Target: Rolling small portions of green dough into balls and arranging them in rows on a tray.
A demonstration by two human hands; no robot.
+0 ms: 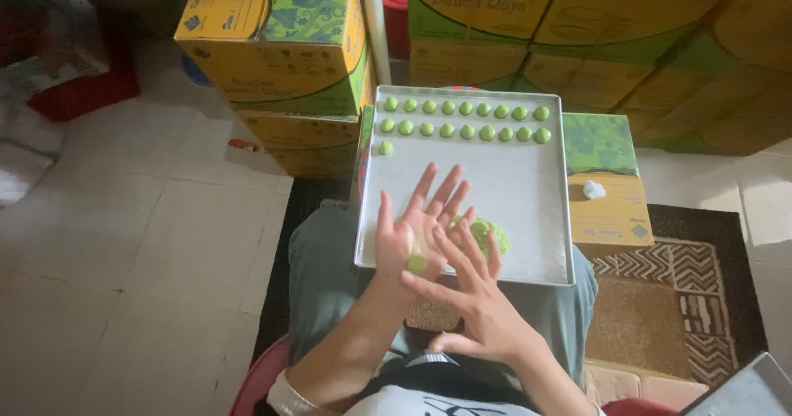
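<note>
Now the left hand point(410, 228) lies spread flat, a small green dough ball point(417, 263) pressed between its palm and the right hand's point(476, 296) spread fingers; beyond them, a dough lump point(488, 233) rests on the grey tray point(520, 193).

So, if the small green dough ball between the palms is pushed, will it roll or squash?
The dough ball between the left hand and right hand looks round, so it would probably roll on the flat metal tray. It seems soft, like the dough lump, so hard pressing likely flattens it.
</note>
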